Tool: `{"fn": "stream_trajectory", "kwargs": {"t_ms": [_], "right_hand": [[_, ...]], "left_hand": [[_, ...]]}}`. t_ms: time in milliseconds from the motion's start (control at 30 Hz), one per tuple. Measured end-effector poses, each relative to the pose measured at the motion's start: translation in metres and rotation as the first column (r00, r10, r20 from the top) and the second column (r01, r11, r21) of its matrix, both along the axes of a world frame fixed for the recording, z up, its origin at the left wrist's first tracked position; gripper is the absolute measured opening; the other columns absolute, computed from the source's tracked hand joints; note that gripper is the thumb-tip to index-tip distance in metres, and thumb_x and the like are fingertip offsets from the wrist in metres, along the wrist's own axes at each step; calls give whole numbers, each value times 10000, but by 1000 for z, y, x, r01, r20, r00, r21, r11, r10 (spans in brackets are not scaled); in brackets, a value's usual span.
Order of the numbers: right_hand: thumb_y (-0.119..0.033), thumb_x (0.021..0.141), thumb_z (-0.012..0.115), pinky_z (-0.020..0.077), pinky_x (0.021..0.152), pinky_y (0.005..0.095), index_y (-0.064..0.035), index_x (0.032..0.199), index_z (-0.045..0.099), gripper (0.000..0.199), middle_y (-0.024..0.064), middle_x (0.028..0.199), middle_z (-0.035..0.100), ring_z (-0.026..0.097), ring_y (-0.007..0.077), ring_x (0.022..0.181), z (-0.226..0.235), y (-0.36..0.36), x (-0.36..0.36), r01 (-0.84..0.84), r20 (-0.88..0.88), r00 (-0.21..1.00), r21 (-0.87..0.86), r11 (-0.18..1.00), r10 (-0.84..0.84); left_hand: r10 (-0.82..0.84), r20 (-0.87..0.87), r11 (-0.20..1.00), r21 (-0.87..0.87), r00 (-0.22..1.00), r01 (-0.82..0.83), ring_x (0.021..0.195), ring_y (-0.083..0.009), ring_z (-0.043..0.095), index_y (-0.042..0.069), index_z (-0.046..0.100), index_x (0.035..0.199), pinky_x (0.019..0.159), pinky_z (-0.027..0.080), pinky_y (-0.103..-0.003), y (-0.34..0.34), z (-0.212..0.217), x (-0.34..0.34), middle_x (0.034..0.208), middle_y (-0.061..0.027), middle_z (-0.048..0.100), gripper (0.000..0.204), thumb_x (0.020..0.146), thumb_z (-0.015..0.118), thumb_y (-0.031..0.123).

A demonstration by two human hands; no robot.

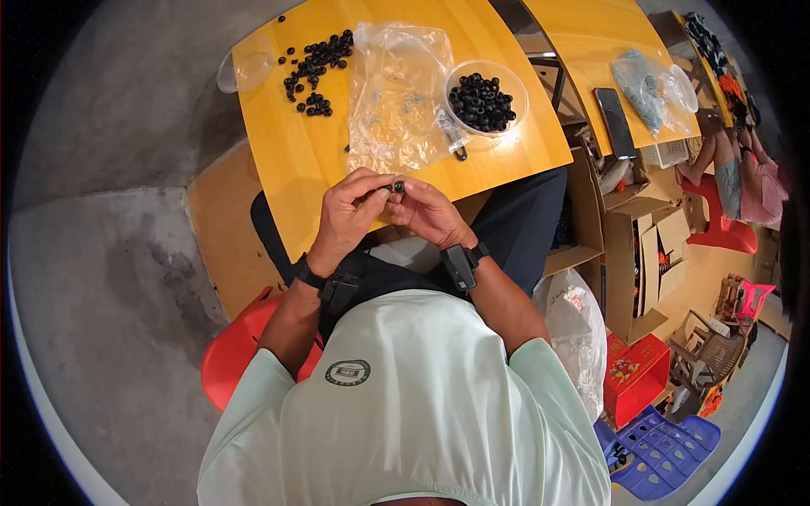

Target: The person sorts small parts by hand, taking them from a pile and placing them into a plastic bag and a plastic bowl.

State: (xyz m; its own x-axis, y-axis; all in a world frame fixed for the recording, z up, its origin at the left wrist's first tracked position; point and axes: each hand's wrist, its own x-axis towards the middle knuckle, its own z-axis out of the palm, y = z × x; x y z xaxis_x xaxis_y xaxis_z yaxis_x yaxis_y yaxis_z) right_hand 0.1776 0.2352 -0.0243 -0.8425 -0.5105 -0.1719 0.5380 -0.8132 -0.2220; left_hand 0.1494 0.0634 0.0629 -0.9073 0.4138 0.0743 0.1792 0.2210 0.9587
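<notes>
Close to the near edge of the yellow table, my left hand [346, 209] and my right hand [432, 212] meet, fingertips pinched together. Between them is a small black round part [399, 186] with a hole, like a bead; the fingers cover much of it. Just beyond my hands lies a transparent plastic bag [396, 93] with a few small pieces in it. To its right stands a round transparent tub [525, 105] full of black bead-like parts [481, 101]. More loose black parts [316, 63] are scattered left of the bag. A dark elongated piece [461, 153] lies below the tub.
A transparent lid [228, 74] overhangs the table's left edge. On a second table at right are a phone [614, 123] and a bag of bluish pieces [645, 84]. Cardboard boxes [624, 270], a white sack [574, 329] and a red box [637, 379] stand on my right; another person [730, 177] sits beyond.
</notes>
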Motion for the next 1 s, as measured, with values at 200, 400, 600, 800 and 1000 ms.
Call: {"fn": "stream_trajectory", "kwargs": {"t_ms": [200, 400, 600, 800, 1000], "right_hand": [[-272, 989, 593, 460, 689, 281, -62, 1057, 616, 222, 16, 913, 592, 550, 132, 809, 0, -1, -1, -8, 7, 1000, 7, 1000, 8], [-276, 983, 603, 458, 694, 282, -67, 1058, 617, 222, 12, 900, 591, 551, 132, 795, -3, -1, -1, -8, -4, 1000, 0, 1000, 8], [-280, 982, 607, 453, 701, 280, -69, 1059, 602, 224, 13, 903, 593, 545, 134, 789, -7, -1, -1, -29, -38, 999, -17, 999, 28], [-275, 987, 602, 452, 703, 277, -69, 1060, 599, 218, 11, 904, 593, 542, 133, 785, -5, -2, -1, -29, -41, 999, -24, 999, 28], [-260, 994, 595, 457, 695, 279, -74, 1041, 607, 192, 8, 892, 601, 548, 129, 777, -6, -4, -2, -23, -7, 1000, 13, 1000, 23]], "left_hand": [[19, 186, 992, 120, 982, -42, 846, -95, 656, -32, 679, 1084, 755, 532, -223, 1, 0, 1, 948, -56, 677, 196, 909, 593, -46], [-27, 317, 972, 229, 948, -49, 804, -91, 664, -62, 613, 1113, 727, 555, -229, 2, -10, 2, 928, -80, 698, 177, 944, 564, -46], [13, 282, 979, 191, 959, -70, 829, -92, 674, -36, 674, 1072, 739, 554, -215, 6, -1, 1, 955, -50, 685, 173, 921, 590, -45], [21, 198, 985, 162, 980, -54, 816, -102, 676, -39, 690, 1059, 725, 543, -211, 7, -1, 1, 958, -51, 664, 183, 907, 590, -62], [41, 139, 991, 118, 989, -58, 796, -92, 674, -32, 693, 1050, 695, 537, -208, 6, -4, 0, 944, -52, 664, 188, 888, 605, -66]]}}
